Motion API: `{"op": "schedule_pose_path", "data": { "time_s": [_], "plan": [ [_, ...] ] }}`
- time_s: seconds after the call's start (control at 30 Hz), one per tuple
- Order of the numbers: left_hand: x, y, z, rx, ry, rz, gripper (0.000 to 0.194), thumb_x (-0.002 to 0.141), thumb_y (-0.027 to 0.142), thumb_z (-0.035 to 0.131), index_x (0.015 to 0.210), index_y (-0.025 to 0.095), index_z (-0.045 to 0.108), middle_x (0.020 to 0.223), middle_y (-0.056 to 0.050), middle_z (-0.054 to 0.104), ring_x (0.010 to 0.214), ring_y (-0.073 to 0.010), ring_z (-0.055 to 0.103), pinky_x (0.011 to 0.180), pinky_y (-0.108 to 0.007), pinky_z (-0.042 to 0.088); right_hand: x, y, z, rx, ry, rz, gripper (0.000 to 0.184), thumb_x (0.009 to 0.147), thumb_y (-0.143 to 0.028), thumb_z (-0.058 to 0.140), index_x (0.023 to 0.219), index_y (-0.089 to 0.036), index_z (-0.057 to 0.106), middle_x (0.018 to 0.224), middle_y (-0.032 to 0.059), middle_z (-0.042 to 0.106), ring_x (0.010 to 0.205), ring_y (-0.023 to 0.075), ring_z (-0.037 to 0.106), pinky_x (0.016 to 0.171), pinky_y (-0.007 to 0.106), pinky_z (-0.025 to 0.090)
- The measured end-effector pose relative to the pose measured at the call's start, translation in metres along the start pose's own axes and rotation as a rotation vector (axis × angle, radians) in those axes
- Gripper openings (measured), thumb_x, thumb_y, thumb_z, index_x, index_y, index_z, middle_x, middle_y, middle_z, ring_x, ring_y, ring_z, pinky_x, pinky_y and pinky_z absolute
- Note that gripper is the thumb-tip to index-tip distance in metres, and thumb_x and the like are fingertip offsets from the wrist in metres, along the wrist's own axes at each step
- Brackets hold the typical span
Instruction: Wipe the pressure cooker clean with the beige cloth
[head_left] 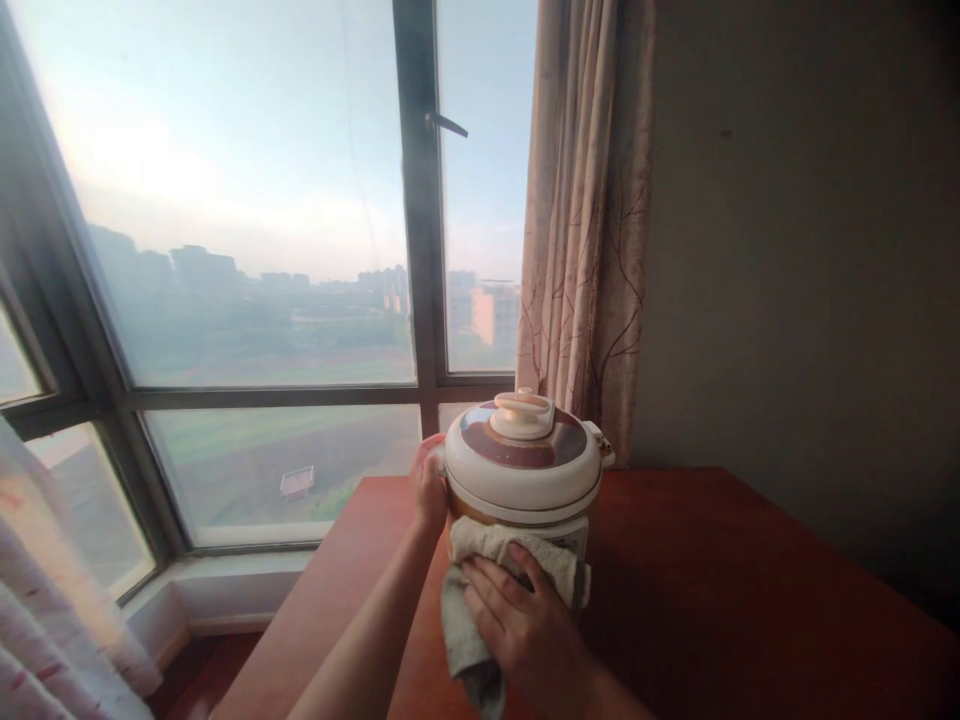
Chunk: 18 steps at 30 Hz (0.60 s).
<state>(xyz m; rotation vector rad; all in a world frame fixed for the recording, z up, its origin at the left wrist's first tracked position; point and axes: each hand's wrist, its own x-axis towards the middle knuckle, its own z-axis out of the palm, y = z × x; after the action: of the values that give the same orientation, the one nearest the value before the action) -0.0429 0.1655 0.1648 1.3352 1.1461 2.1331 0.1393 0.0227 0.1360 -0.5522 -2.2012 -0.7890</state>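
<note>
A cream and brown electric cooker (523,462) with a knobbed lid stands on a reddish wooden table (750,590) near the window. My left hand (429,487) is pressed against the cooker's left side, fingers curled round its wall. My right hand (519,620) presses a grey-green cloth (480,600) against the cooker's front, below the lid rim. The cloth hangs down past my wrist and hides most of the cooker's front panel.
A large dark-framed window (420,250) fills the left and back. A patterned beige curtain (585,220) hangs right behind the cooker. A plain wall (810,250) runs along the right. Another light curtain (45,620) shows at the lower left. The table's left edge drops to the floor.
</note>
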Motion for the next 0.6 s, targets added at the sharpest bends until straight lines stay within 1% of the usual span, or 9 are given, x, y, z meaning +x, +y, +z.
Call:
{"op": "schedule_pose_path", "data": {
  "time_s": [0.07, 0.17, 0.23, 0.33, 0.43, 0.53, 0.6],
  "plan": [
    [0.001, 0.0, 0.0, -0.006, -0.003, -0.006, 0.031, 0.077, 0.036, 0.046, 0.092, 0.018, 0.067, 0.095, -0.007, 0.07, 0.096, -0.0254, 0.062, 0.089, -0.037, 0.047, 0.014, -0.001, 0.0, -0.017, 0.05, 0.089, 0.036, 0.106, -0.021, 0.032, 0.12, -0.018, 0.065, 0.134, 0.0032, 0.066, 0.133, 0.0143, 0.049, 0.127, 0.046, -0.002],
    [0.001, 0.002, 0.001, -0.01, -0.001, -0.014, 0.032, 0.077, 0.038, 0.047, 0.092, 0.018, 0.066, 0.093, -0.007, 0.07, 0.091, -0.0246, 0.062, 0.084, -0.036, 0.048, 0.038, 0.009, -0.012, 0.006, 0.122, 0.232, 0.034, 0.105, -0.023, 0.035, 0.124, -0.019, 0.063, 0.136, 0.0026, 0.065, 0.132, 0.015, 0.051, 0.127, 0.045, -0.001],
    [0.0, 0.003, 0.002, -0.012, -0.002, -0.021, 0.032, 0.078, 0.039, 0.046, 0.092, 0.018, 0.065, 0.092, -0.006, 0.069, 0.088, -0.0238, 0.062, 0.08, -0.035, 0.049, 0.053, 0.023, -0.026, 0.041, 0.161, 0.339, 0.033, 0.104, -0.022, 0.038, 0.126, -0.02, 0.062, 0.135, 0.003, 0.065, 0.132, 0.0168, 0.051, 0.127, 0.044, 0.004],
    [-0.003, 0.006, 0.002, -0.01, -0.008, -0.022, 0.031, 0.08, 0.038, 0.046, 0.093, 0.019, 0.065, 0.091, -0.005, 0.069, 0.087, -0.0232, 0.062, 0.078, -0.034, 0.049, 0.066, 0.05, -0.048, 0.055, 0.155, 0.47, 0.036, 0.098, -0.019, 0.043, 0.132, -0.018, 0.058, 0.137, 0.0064, 0.063, 0.135, 0.0222, 0.05, 0.124, 0.048, 0.015],
    [-0.004, 0.007, 0.001, -0.002, -0.018, -0.017, 0.031, 0.079, 0.036, 0.045, 0.094, 0.018, 0.066, 0.092, -0.006, 0.069, 0.088, -0.0237, 0.062, 0.08, -0.035, 0.048, 0.061, 0.081, -0.065, -0.025, 0.123, 0.55, 0.043, 0.093, -0.017, 0.046, 0.135, -0.018, 0.054, 0.139, 0.0088, 0.062, 0.136, 0.0257, 0.048, 0.12, 0.05, 0.022],
    [-0.004, 0.005, 0.0, 0.01, -0.016, -0.003, 0.031, 0.079, 0.035, 0.046, 0.094, 0.018, 0.067, 0.094, -0.006, 0.069, 0.095, -0.0254, 0.061, 0.086, -0.037, 0.047, 0.04, 0.113, -0.074, -0.15, 0.151, 0.651, 0.042, 0.094, -0.019, 0.046, 0.136, -0.018, 0.053, 0.137, 0.0096, 0.062, 0.136, 0.0281, 0.047, 0.118, 0.053, 0.027],
    [-0.003, 0.002, 0.0, 0.016, -0.009, 0.006, 0.031, 0.08, 0.034, 0.046, 0.094, 0.018, 0.068, 0.095, -0.007, 0.068, 0.098, -0.0262, 0.061, 0.089, -0.038, 0.046, 0.021, 0.13, -0.076, -0.202, 0.194, 0.728, 0.041, 0.095, -0.023, 0.046, 0.135, -0.02, 0.054, 0.139, 0.0102, 0.061, 0.139, 0.0303, 0.043, 0.117, 0.056, 0.026]
  ]
}}
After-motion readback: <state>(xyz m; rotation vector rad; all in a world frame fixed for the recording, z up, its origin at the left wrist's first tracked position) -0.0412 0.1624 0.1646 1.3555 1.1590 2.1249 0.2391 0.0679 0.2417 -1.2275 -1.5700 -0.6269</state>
